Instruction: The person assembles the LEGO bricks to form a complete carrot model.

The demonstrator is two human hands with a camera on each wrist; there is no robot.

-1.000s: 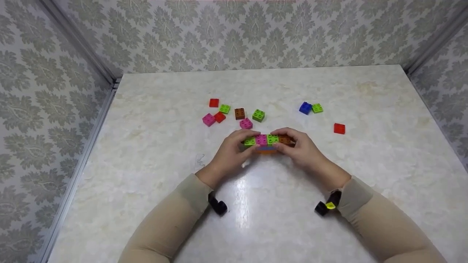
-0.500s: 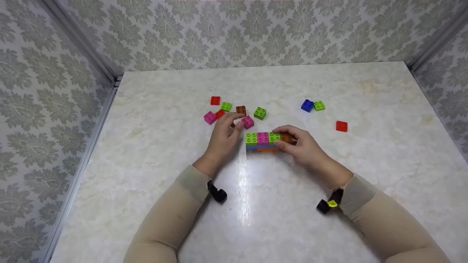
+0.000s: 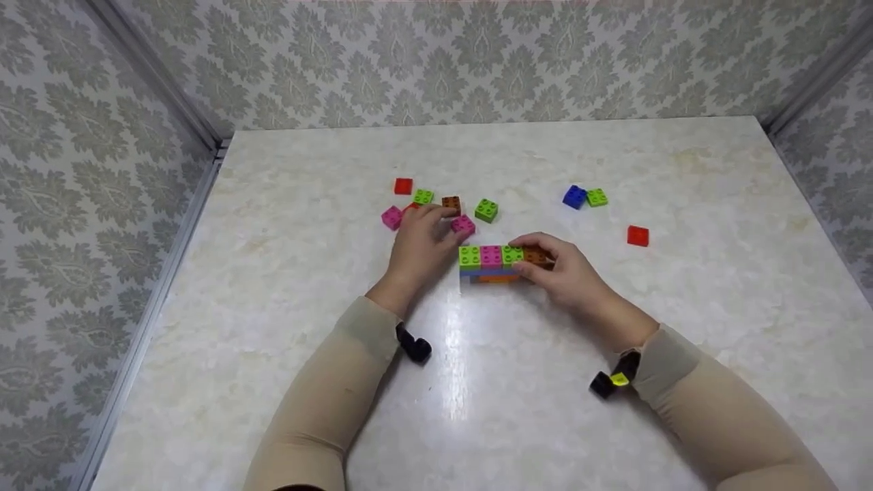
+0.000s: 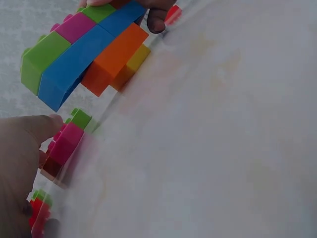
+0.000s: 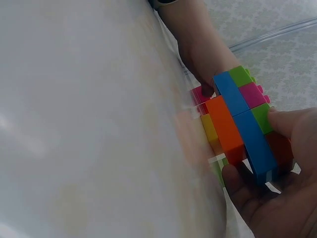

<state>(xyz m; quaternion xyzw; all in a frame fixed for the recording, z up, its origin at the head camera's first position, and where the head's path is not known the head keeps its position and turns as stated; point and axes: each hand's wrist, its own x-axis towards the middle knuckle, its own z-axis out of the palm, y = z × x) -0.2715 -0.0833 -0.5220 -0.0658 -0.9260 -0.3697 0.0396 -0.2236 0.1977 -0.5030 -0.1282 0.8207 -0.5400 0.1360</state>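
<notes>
A brick stack [image 3: 491,257] has a top row of green, pink, green and brown over blue bricks. Under these sit an orange brick [image 4: 111,59] and a yellow brick [image 4: 133,67], as the left wrist view shows. My right hand [image 3: 566,273] grips the stack's right end, thumb in front and fingers behind. My left hand [image 3: 419,245] is left of the stack, thumb and fingers apart around a pink brick [image 3: 463,224]. Its fingertips lie near a brown brick [image 3: 451,204]; whether they touch it cannot be told. Part of a red brick [image 3: 411,206] is hidden behind this hand.
Around the left hand lie another pink brick [image 3: 392,217], a flat red brick [image 3: 403,186] and green bricks [image 3: 486,210]. Farther right are a blue brick [image 3: 574,197], a green brick [image 3: 597,197] and a red brick [image 3: 638,236]. Patterned walls [image 3: 436,61] border the table.
My left hand has let go of the stack's left end and moved back and left to the loose bricks. The right hand still holds the stack.
</notes>
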